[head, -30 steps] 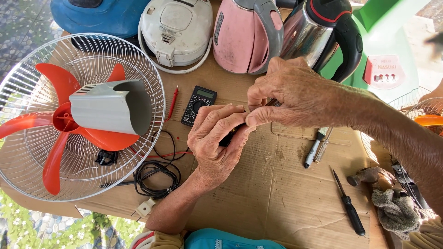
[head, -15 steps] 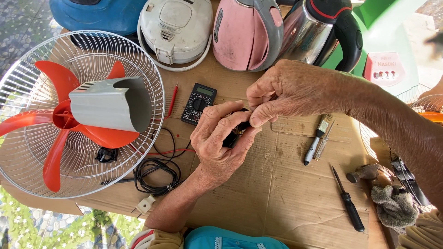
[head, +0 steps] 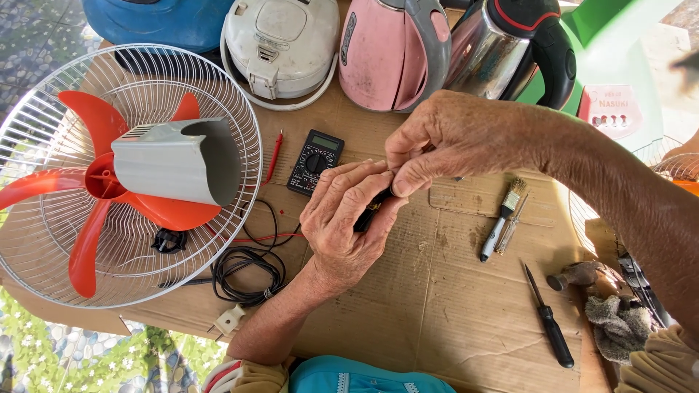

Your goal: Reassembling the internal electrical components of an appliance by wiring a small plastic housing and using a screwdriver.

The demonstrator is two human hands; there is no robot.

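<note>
Your left hand [head: 349,218] still grips the dark part [head: 371,211] above the table [head: 437,306], beside the multimeter [head: 314,161]; your right hand [head: 451,138] has shifted slightly, fingers pinched on its top.

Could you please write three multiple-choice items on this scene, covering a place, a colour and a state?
1. Where does the multimeter lie?
A. between fan and hands
B. on the pink kettle
C. inside the rice cooker

2. What colour are the fan blades?
A. white
B. red
C. blue

3. What is the left hand doing?
A. resting flat
B. holding the brush
C. gripping a small dark part

Answers: 1 A, it lies on the cardboard right of the fan; 2 B, red shows through the grille; 3 C, its fingers close on the part, which the right hand pinches.
</note>
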